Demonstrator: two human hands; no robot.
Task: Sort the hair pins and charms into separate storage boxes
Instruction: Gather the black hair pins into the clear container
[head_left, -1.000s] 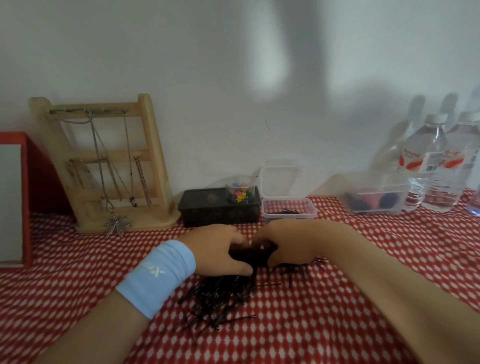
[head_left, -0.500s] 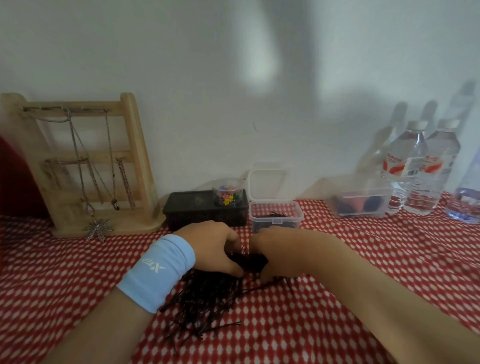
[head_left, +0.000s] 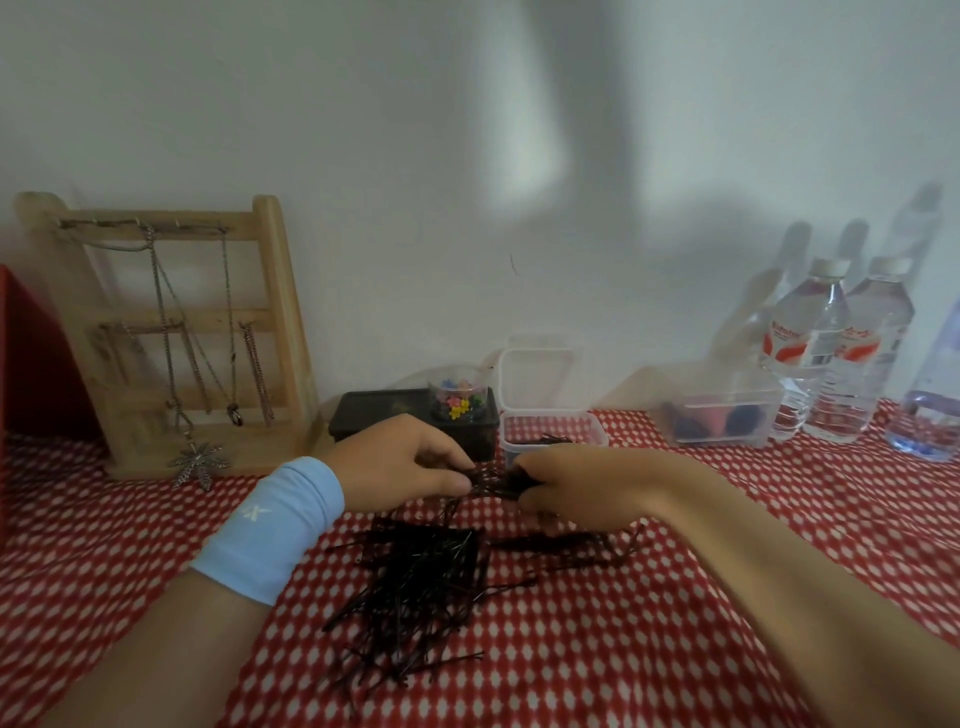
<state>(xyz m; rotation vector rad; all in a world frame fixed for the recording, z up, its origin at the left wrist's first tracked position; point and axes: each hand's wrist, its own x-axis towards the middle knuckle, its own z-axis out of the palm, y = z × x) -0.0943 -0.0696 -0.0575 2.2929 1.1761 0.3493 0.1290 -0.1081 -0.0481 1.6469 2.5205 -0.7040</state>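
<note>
Necklaces are hanging from a wooden stand at the far left, with a leaf pendant dangling at its foot. Moving right, the left hand, wearing a blue wristband, is pinching one end of a small bundle of hair pins between curled fingers and thumb, just above the red checked cloth. Behind it a black box is sitting by the wall, with a clear cup of coloured charms at its right end. Below the hands, a loose pile of pins is lying spread on the cloth. The right hand is gripping the bundle's other end, fingers curled round it. Just behind, an open clear box is holding a few pins. Further right, a clear tub and water bottles are standing by the wall.
</note>
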